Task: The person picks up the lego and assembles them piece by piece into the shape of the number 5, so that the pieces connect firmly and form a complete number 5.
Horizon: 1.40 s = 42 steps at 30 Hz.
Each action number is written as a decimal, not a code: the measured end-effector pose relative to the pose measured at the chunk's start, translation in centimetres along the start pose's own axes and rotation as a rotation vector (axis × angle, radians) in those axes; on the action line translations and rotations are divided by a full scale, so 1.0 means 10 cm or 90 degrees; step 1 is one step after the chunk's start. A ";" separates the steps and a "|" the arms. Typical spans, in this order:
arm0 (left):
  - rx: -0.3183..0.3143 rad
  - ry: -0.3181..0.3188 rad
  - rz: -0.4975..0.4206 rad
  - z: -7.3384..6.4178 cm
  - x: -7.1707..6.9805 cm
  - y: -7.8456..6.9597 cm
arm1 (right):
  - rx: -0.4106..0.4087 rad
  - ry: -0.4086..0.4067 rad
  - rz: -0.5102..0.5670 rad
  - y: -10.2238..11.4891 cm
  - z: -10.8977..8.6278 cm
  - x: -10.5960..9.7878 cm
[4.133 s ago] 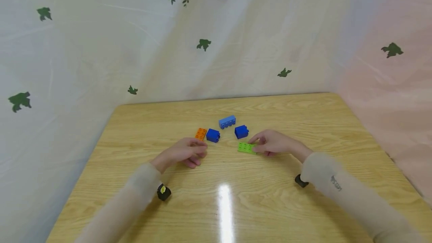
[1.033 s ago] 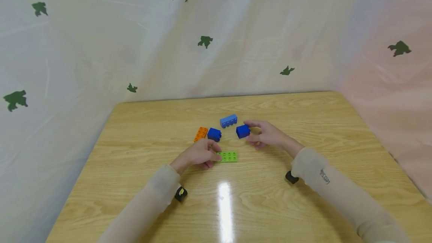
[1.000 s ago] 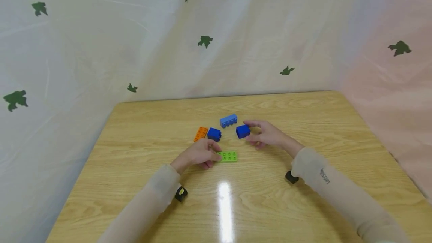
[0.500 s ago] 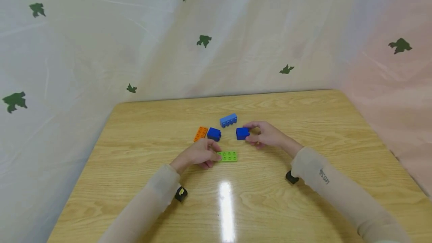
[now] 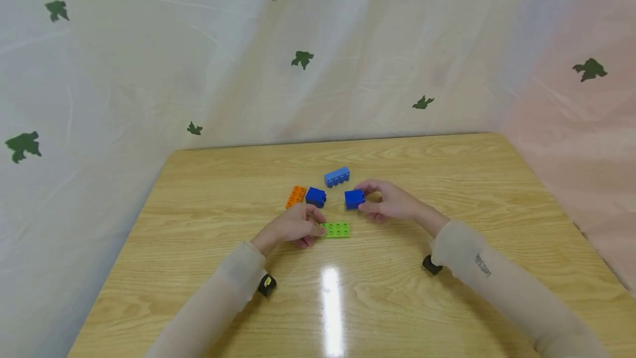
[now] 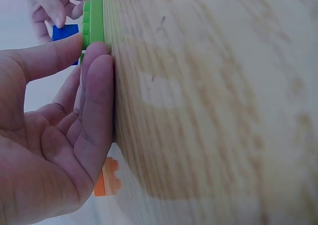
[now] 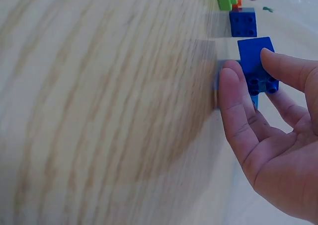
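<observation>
My left hand (image 5: 290,225) pinches the left end of a flat lime-green toy building brick (image 5: 339,230), studs facing up, low over the table. In the left wrist view, the thumb lies on the studded side of this green brick (image 6: 93,21) and the fingers are at its underside. My right hand (image 5: 395,201) grips a dark blue brick (image 5: 354,199) between thumb and fingers, its studs turned toward the palm. The right wrist view shows this blue brick (image 7: 254,61) raised off the table, thumb on one face.
A second dark blue brick (image 5: 315,197) lies on its side left of the held one, beside a flat orange brick (image 5: 296,196). Farther back, a lighter blue long brick (image 5: 337,177) lies on its side. A printed cloth (image 5: 248,82) hangs behind the wooden table (image 5: 199,192).
The green brick passed from my right hand to my left and moved left. My right hand took hold of the dark blue brick, turned it slightly and brought it a little left and nearer.
</observation>
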<state>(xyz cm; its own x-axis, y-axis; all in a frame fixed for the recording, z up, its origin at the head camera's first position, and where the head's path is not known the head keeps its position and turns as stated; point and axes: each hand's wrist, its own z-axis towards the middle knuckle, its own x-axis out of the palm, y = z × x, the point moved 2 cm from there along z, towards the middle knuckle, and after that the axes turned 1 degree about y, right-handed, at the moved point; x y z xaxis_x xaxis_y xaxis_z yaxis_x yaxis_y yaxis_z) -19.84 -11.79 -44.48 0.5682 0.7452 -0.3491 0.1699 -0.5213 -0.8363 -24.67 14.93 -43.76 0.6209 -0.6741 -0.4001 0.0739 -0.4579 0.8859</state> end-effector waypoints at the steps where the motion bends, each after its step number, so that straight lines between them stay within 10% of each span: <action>1: 0.000 0.000 0.002 0.00 0.00 0.00 | -0.006 0.005 -0.002 0.02 -0.01 0.01; 16: -0.013 0.002 0.001 0.00 0.00 0.01 | -0.071 0.085 -0.060 0.31 -0.17 0.20; 42: -0.022 0.071 -0.042 -0.05 0.04 0.01 | -0.140 0.066 -0.152 0.31 -0.13 0.38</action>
<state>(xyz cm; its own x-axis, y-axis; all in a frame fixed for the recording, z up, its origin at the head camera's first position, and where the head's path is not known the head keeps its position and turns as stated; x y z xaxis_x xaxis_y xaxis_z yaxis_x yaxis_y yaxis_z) -19.21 -11.74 -44.50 0.6409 0.7284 -0.2423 0.2371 -0.4881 -0.8400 -21.06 11.66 -42.23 0.6412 -0.4951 -0.5863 0.3863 -0.4519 0.8041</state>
